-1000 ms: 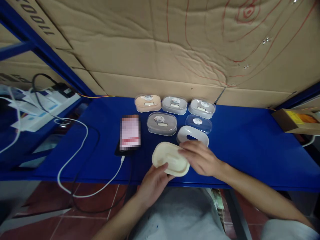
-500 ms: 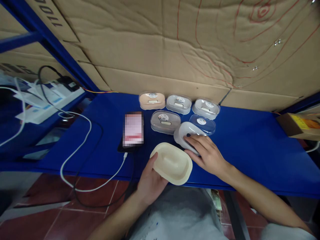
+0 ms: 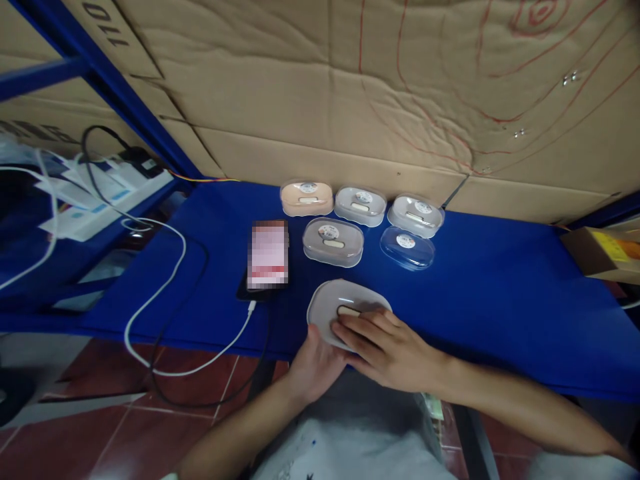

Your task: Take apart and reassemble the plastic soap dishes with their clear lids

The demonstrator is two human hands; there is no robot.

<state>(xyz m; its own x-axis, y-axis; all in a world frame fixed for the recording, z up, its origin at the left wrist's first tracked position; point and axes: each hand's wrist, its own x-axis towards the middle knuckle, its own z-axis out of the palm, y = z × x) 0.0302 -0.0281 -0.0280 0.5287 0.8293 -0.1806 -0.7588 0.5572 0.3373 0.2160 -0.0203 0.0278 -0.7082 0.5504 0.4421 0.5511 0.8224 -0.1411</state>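
Near the table's front edge, my left hand (image 3: 320, 367) grips an oval soap dish from below and from the left, thumb at its rim. The cream base is mostly hidden under a grey soap dish tray (image 3: 325, 307); a cream patch shows through the tray's slot. My right hand (image 3: 390, 347) is closed over the tray's right side, fingertips at the slot. Whether the tray is fully seated I cannot tell. Behind the hands lies a loose clear lid (image 3: 407, 250) with a round sticker, beside a lidded grey soap dish (image 3: 333, 243).
At the back stand a lidded peach soap dish (image 3: 306, 199) and two lidded grey ones (image 3: 361, 205). A phone (image 3: 269, 253) with a white cable (image 3: 183, 267) lies left on the blue table (image 3: 500, 287). Cardboard (image 3: 260, 87) walls the back; a small box (image 3: 595, 257) stands right.
My right hand has brought the grey tray left and down from beside the clear lid onto the cream base in my left hand. The base's open hollow is now covered.
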